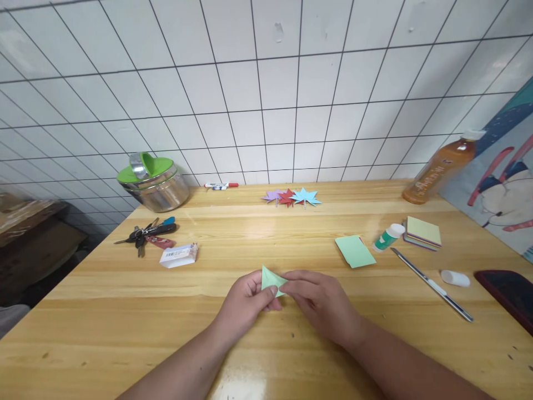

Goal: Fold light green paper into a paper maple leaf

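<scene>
Between my two hands is a small piece of light green paper (270,279), folded with a pointed top corner and a visible crease. My left hand (247,297) grips its left side, thumb on the front and fingers behind. At the paper's right edge, the fingers of my right hand (318,300) close on it from the side. Part of the paper is covered by my fingers. To the right on the wooden table lie light green square sheets (355,251), beside a glue stick (385,239) with a white and green body.
Paper maple leaves (306,196) lie by the tiled wall, near a red-capped marker (221,185). Keys (145,234), a small white box (179,255) and a green-lidded pot (160,186) are left. Right are a paper stack (422,231), utility knife (433,285), white cap (455,278), phone (510,294) and bottle (441,169).
</scene>
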Available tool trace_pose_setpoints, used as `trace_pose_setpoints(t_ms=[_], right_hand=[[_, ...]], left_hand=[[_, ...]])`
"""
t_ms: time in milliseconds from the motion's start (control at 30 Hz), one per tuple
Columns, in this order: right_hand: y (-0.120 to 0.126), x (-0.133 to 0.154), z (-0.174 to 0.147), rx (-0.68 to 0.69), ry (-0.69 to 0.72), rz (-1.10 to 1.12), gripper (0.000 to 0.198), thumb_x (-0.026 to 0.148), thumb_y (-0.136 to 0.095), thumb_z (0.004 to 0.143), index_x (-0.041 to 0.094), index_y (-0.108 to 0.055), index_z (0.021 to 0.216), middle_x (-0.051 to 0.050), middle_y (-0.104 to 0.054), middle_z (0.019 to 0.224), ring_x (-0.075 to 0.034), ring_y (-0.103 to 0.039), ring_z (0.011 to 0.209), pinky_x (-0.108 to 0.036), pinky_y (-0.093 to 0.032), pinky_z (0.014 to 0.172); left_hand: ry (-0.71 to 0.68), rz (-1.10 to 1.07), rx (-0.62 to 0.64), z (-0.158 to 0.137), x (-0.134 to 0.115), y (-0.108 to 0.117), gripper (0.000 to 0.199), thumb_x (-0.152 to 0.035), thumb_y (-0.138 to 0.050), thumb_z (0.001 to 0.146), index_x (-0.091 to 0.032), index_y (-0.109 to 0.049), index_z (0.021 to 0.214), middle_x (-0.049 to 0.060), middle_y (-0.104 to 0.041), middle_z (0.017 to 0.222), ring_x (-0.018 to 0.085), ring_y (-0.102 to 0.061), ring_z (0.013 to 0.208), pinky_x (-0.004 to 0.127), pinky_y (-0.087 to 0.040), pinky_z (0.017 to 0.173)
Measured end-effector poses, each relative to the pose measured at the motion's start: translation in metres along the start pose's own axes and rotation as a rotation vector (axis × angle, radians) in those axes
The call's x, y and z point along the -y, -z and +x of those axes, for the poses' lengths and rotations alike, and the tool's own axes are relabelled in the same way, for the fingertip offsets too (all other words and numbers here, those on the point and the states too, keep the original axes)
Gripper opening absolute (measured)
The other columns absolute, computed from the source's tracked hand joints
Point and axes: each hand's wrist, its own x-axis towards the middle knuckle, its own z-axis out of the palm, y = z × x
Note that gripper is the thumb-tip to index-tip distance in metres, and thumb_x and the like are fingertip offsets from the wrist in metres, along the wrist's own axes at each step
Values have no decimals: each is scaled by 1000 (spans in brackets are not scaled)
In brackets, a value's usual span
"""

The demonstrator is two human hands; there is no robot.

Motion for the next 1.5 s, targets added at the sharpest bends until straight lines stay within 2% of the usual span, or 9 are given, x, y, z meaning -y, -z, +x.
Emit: trace_pose_setpoints(t_ms=[267,467,533,633,767,833,1000,1200,1500], right_hand=[[0,-2,2,-10,-47,30,16,14,-48,83,21,-62,81,-2,-66,81,-11,-60,75,-22,-47,67],[-2,3,-1,-4,-86,3,15,13,-49,81,22,-60,84,-2,-63,83,-13,-58,77,-26,-46,69],[-4,5,-2,-29,-167,52,18,14,-51,80,23,-57,94,-2,-63,85,-14,-58,78,-26,-47,69],[-7,6,-1,-93,-352,210,38,13,-55,75,24,-48,110,-2,-63,90,-13,-59,77,-22,-49,60],[-7,5,3,-80,-476,267,15,17,-59,73,23,-61,87,0,-65,80,-12,-60,71,-19,-47,55],[-7,5,3,-76,-489,275,7,19,-60,73,22,-63,78,0,-65,75,-12,-60,70,-20,-47,56],[-8,3,3,-101,-467,333,11,19,-62,71,22,-66,81,-1,-65,78,-12,-59,69,-21,-47,57],[-7,2,6,-99,-459,316,2,17,-64,71,19,-65,69,-2,-61,72,-13,-56,67,-23,-45,60],[-4,3,5,-66,-423,250,10,20,-64,71,18,-62,62,0,-58,66,-11,-54,63,-22,-42,58]], left_hand=[[-43,13,41,-1,2,-4,19,-30,-58,77,-14,-60,87,5,-66,77,15,-60,72,23,-43,64],[-115,114,12,-2,7,-9,22,-25,-62,74,-15,-60,93,6,-66,86,18,-59,78,26,-44,70],[-120,93,9,-1,7,-10,21,-25,-60,76,-14,-61,94,6,-67,89,19,-60,82,26,-44,73],[-119,58,17,0,7,-10,26,-25,-59,77,-15,-60,100,8,-67,95,19,-60,84,27,-45,74],[-98,75,-18,-1,8,-10,21,-27,-60,76,-13,-61,92,6,-67,85,17,-60,76,25,-44,67],[-94,84,-25,0,9,-10,19,-28,-61,76,-13,-61,87,5,-66,78,16,-58,70,23,-43,63],[-105,74,10,1,10,-9,21,-28,-60,77,-13,-60,91,5,-64,79,17,-58,74,24,-43,65],[-102,100,27,1,11,-8,18,-30,-57,78,-12,-58,85,4,-62,76,15,-56,72,24,-42,65],[-122,157,25,0,15,-8,17,-30,-56,79,-14,-56,77,0,-56,68,12,-50,64,21,-39,60]])
